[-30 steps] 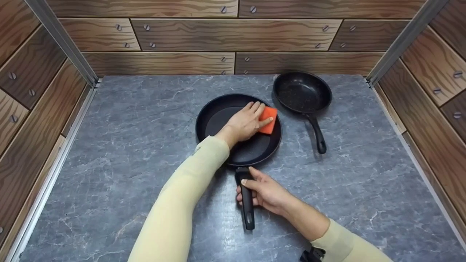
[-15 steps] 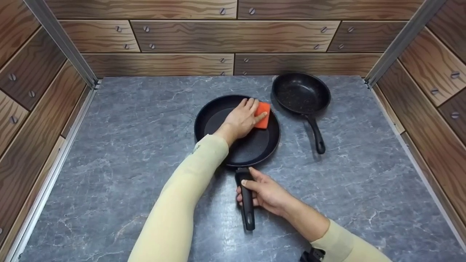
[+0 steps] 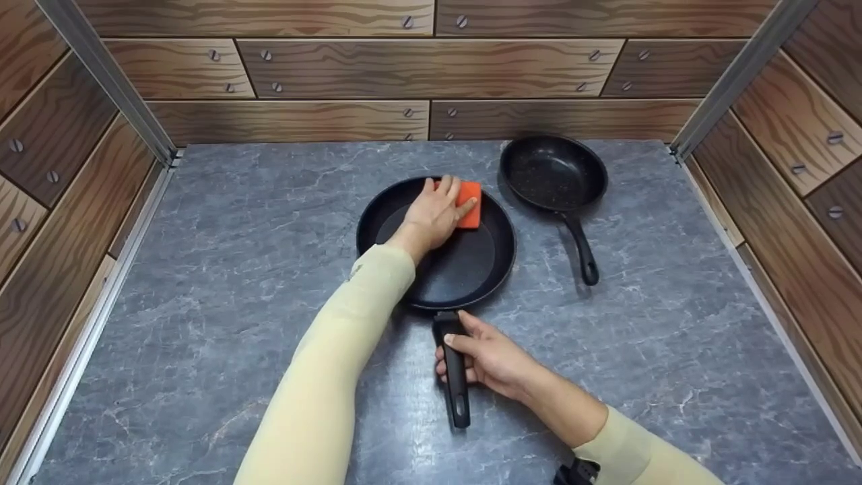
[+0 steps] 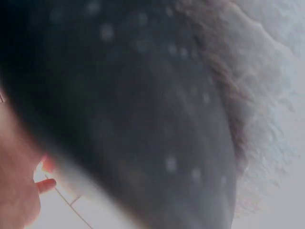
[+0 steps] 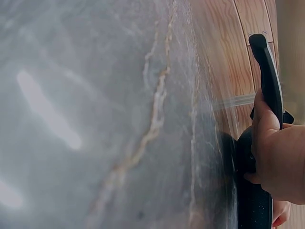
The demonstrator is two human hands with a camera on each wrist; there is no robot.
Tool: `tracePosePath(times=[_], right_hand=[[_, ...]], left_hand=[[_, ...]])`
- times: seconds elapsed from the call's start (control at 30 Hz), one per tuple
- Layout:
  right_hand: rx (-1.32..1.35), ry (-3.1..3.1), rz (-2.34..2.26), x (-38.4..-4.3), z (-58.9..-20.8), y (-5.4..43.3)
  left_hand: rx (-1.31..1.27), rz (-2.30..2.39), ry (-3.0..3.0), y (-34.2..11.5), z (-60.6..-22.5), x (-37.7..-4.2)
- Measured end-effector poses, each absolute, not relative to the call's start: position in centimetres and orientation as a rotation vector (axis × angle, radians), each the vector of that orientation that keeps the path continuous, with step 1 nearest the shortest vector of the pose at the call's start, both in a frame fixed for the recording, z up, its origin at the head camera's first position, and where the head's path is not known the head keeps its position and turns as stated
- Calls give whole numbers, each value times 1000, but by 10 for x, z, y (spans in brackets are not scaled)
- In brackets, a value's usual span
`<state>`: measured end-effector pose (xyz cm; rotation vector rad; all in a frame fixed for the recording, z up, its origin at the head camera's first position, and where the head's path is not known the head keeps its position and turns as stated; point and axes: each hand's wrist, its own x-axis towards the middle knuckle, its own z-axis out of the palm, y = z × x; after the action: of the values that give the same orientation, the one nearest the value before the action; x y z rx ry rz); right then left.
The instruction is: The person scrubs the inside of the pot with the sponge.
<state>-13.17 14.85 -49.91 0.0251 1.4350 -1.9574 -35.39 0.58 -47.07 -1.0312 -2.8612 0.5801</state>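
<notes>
A large black frying pan [image 3: 465, 273] lies on the table with its handle [image 3: 460, 407] toward me. Inside it, at the far wall, my left hand [image 3: 433, 217] holds an orange sponge [image 3: 471, 192] against the surface, thumb across its right side. My right hand [image 3: 497, 362] grips the handle near the pan body, thumb on top and fingers curled beneath. In the right wrist view, that hand [image 5: 281, 160] shows around the black handle [image 5: 268, 76]. Blurred dark pan surface [image 4: 143, 119] fills most of the left wrist view, with part of the left hand [image 4: 19, 181] at lower left.
Behind and right of the large pan stands a smaller black speckled frying pan [image 3: 555, 175], its handle [image 3: 583, 252] pointing toward me. The grey marbled table [image 3: 269, 222] is bordered by wood-patterned walls [image 3: 431, 67] and metal rails [image 3: 101, 87].
My left hand has slid the sponge leftward and away from me along the pan's far wall. The right hand keeps its grip on the handle, and the pan stays put.
</notes>
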Motion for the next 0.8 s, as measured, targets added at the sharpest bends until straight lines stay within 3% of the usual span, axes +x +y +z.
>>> tracePosePath(times=[0.8], right_hand=[[16, 1446, -1952, -132, -499, 150]], left_hand=[[-890, 598, -2915, -18, -468, -366]])
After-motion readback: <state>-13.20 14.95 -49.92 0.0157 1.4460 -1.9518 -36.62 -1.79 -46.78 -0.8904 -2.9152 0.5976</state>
